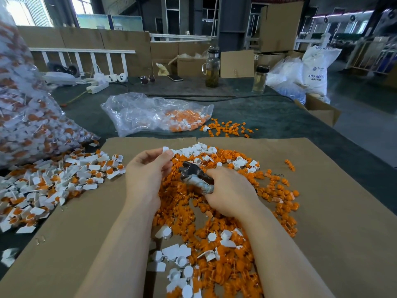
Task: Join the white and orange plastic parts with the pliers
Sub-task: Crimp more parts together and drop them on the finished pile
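My right hand grips the handles of dark metal pliers, whose jaws point left toward my left hand. My left hand pinches a small white plastic part between thumb and fingertips, just above and left of the pliers' jaws. Under both hands a pile of loose orange parts mixed with white parts covers a flat cardboard sheet. To the left lies a heap of joined white-and-orange pieces.
A big clear bag of joined pieces stands at the left. A half-empty plastic bag with orange parts lies beyond the cardboard. Two bottles, a phone, sunglasses and a power strip sit at the table's far side; cardboard boxes stand behind.
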The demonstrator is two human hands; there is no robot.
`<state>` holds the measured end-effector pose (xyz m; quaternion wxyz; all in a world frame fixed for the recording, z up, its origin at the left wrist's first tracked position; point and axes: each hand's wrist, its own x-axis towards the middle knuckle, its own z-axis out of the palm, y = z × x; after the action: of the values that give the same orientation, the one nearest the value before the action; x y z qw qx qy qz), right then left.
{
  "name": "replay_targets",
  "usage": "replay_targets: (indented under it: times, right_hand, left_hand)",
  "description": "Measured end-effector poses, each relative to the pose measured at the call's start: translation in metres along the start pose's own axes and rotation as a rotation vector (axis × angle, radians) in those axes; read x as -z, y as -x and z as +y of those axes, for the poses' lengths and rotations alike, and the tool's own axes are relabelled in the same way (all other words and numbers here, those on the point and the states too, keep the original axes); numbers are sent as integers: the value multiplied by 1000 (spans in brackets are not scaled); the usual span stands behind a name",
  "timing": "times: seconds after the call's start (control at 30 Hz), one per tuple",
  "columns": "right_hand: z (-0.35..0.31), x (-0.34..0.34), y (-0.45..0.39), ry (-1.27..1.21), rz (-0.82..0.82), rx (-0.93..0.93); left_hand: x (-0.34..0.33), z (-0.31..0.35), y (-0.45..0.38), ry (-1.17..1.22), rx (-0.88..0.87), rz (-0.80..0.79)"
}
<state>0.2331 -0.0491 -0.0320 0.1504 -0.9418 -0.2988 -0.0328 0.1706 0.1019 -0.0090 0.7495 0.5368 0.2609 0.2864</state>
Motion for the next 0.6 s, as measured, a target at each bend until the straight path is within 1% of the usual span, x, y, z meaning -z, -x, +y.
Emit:
replay_targets:
  times: [0.17,0.4,0.5,0.6]
  right_hand:
    - [-5,1,1,-51,-23,33]
    - [-12,1,2,-13,-79,57]
    - [-13,1,2,2,-80,62]
    - [-10,1,2,-67,-66,27]
  left_hand:
    - [0,1,2,4,7,-4]
    - [0,1,2,-2,5,-4]
    - [0,1,2,-1,8,4]
    - [0,2,1,21,29,11]
